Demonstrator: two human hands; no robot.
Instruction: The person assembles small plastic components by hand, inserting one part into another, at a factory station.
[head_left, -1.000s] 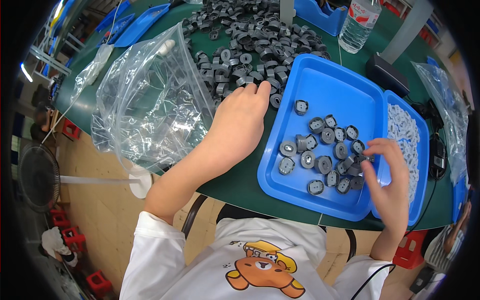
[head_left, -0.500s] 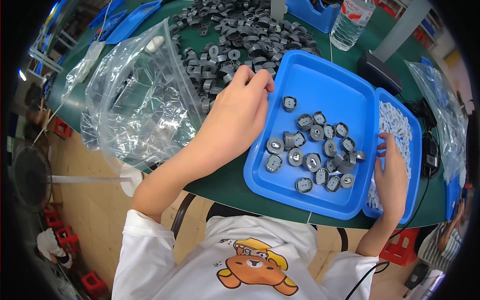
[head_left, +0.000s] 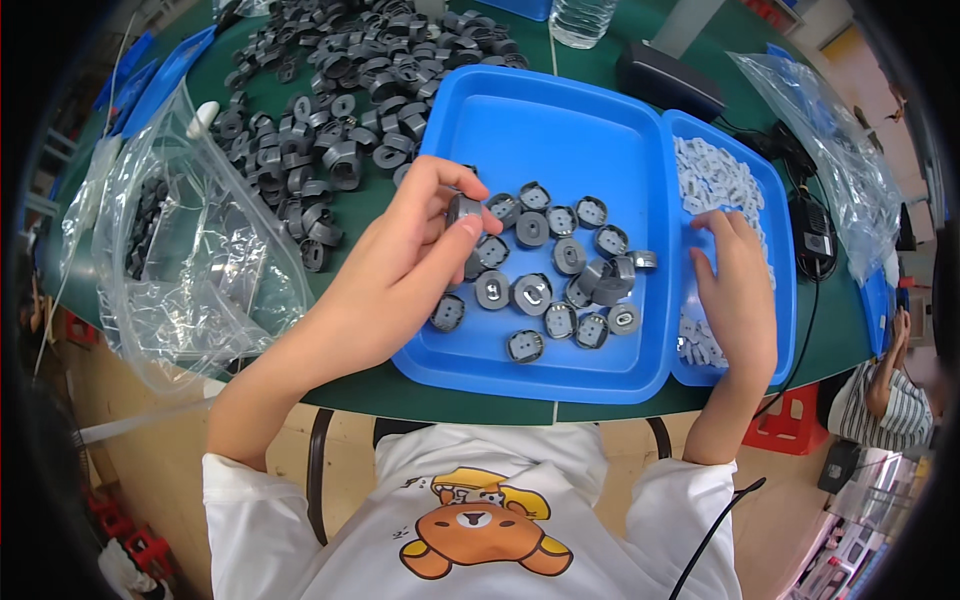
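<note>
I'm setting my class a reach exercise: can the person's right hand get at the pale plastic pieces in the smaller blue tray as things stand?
Very likely yes: the right hand is over the smaller blue tray, where the pale plastic pieces lie loose, with no lid or cover visible.

Grey round part [head_left: 462,211] held over tray [head_left: 550,130]; pale pieces [head_left: 714,178] heaped

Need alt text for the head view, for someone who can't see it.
Left hand holds a gray round part over a large blue tray of similar parts; right hand is over a smaller blue tray of pale pieces. More gray parts lie heaped on the green table.
</note>
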